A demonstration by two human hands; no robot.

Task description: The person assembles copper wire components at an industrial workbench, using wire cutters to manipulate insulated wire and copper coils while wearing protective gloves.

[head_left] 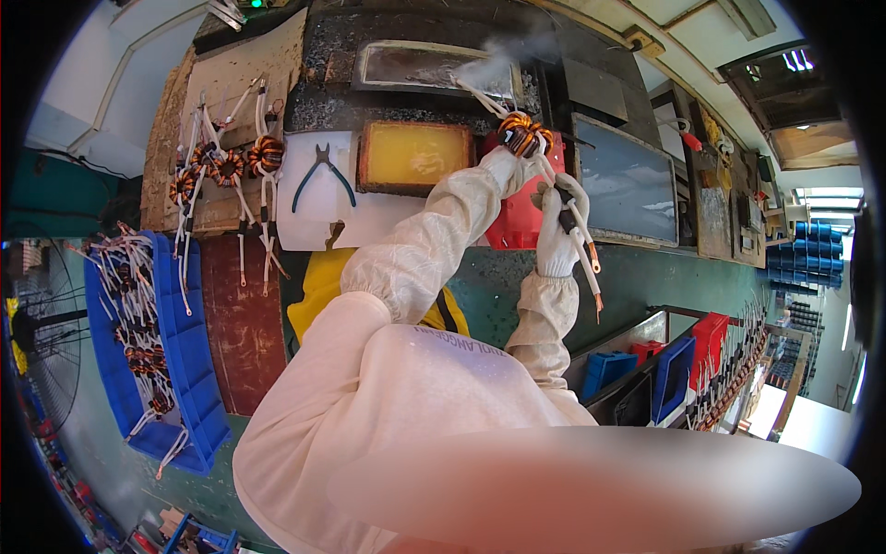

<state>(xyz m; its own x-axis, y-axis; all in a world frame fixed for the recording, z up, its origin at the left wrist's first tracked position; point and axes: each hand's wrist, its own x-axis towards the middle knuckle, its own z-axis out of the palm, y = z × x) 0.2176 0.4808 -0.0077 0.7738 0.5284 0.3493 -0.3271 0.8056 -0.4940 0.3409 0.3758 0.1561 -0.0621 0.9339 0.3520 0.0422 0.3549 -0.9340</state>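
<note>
My gloved left hand [506,164] grips a toroidal coil [524,136] with copper-orange windings and dark bands. White-sleeved leads [478,95] run from its far side to the edge of a rectangular solder bath [434,69], where smoke rises. Whether their tips are in the metal is hard to tell. My gloved right hand [559,217] is closed around the coil's other leads [580,242], whose bare copper ends point down toward me. Left of my forearm lies a framed tray of yellow, glossy material [365,157]. Cutting pliers [323,175] rest on a white sheet beside it.
More coils [226,166] lie on a board at the left. A blue bin [217,429] below it holds several coils. A red container [509,231] sits under my hands, with a grey panel [628,180] to their right. Boxes and a rack [674,369] stand lower right.
</note>
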